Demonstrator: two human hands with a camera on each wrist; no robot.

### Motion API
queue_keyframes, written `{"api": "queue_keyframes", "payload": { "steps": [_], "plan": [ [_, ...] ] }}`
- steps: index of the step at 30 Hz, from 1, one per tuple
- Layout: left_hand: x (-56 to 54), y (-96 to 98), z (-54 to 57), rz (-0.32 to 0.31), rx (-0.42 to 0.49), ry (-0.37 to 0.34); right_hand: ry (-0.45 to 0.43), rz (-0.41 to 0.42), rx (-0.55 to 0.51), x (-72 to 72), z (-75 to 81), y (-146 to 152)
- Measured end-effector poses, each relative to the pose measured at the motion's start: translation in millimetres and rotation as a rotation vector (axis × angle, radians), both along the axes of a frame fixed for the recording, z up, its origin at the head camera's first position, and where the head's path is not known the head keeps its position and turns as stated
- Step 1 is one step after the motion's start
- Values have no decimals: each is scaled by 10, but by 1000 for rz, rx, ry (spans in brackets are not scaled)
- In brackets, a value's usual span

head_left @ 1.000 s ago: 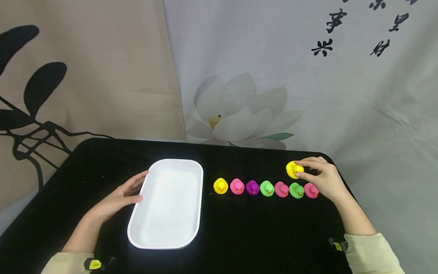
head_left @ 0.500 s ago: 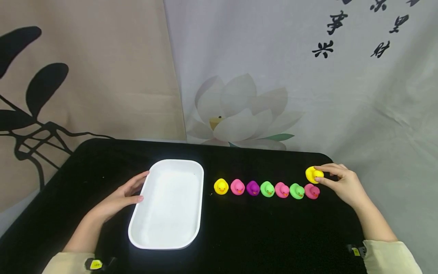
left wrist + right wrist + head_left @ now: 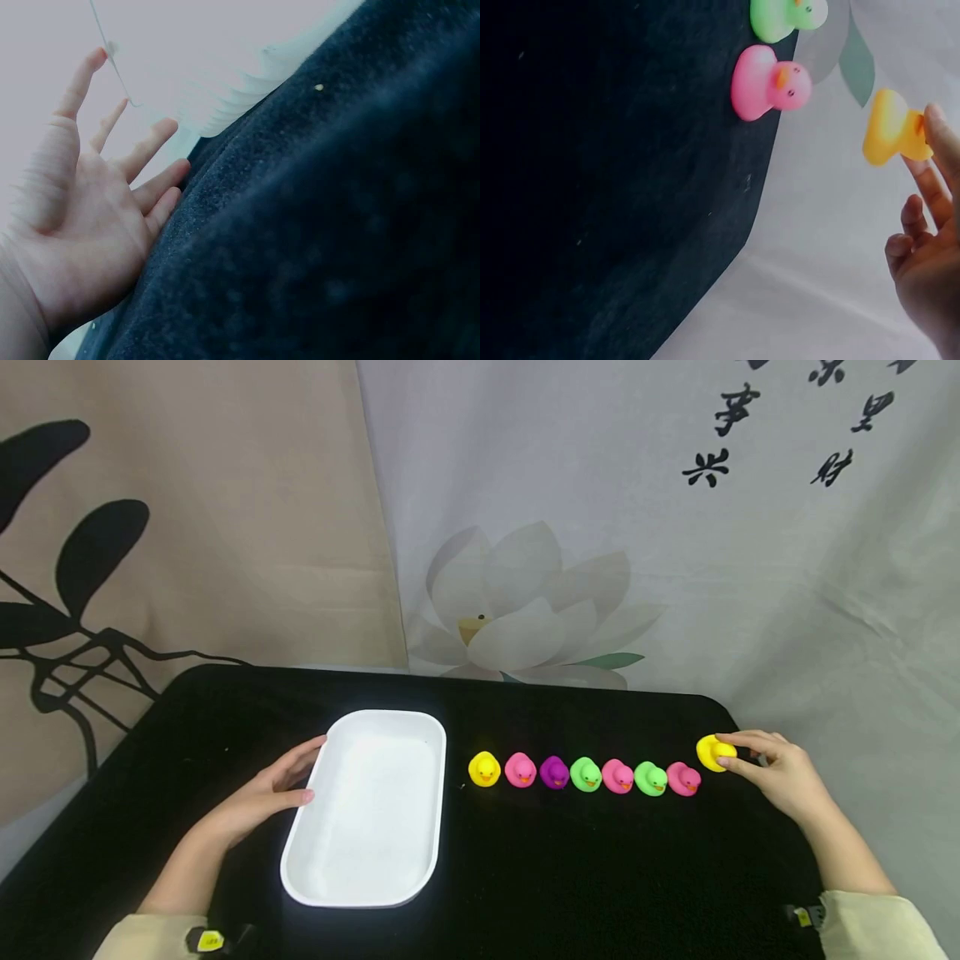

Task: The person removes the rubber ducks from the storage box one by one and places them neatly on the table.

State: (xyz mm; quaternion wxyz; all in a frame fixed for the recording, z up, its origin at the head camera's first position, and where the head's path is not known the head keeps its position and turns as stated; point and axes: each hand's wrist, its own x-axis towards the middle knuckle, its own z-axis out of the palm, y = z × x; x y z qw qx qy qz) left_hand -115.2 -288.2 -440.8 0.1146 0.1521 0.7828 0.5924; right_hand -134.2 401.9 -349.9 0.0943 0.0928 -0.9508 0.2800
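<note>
My right hand (image 3: pixel 783 777) pinches a yellow rubber duck (image 3: pixel 714 753) between thumb and fingers, beyond the right end of a row of ducks. In the right wrist view the yellow duck (image 3: pixel 889 131) is off to the side of the pink end duck (image 3: pixel 757 82), with its head at my thumb. My left hand (image 3: pixel 258 793) lies along the left side of a white tray (image 3: pixel 363 810), thumb and fingertips at its rim. The left wrist view shows this hand (image 3: pixel 97 202) with fingers spread and mostly straight beside the tray's ribbed outer wall (image 3: pixel 240 90).
The row right of the tray runs from a yellow duck (image 3: pixel 484 770) through pink, purple (image 3: pixel 554 772) and green to a pink one (image 3: pixel 683 778). Everything stands on a black cloth-covered table (image 3: pixel 562 877). A printed curtain (image 3: pixel 525 485) hangs behind it.
My right hand has carried the yellow duck rightward and slightly nearer, from above the row to past its right end. The left hand and the tray have stayed put.
</note>
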Motion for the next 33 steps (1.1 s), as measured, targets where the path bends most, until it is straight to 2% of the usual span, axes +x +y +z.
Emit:
{"api": "queue_keyframes", "payload": {
  "steps": [8, 23, 33],
  "plan": [
    [-7, -4, -7, -12, 8, 5, -61, -22, 24, -14, -90, 120],
    [-2, -2, -16, 1, 2, 5, -81, -22, 63, -26, -326, 291],
    [-9, -7, -22, -8, 1, 11, -128, -41, 42, -43, -498, 341]
  ]
}}
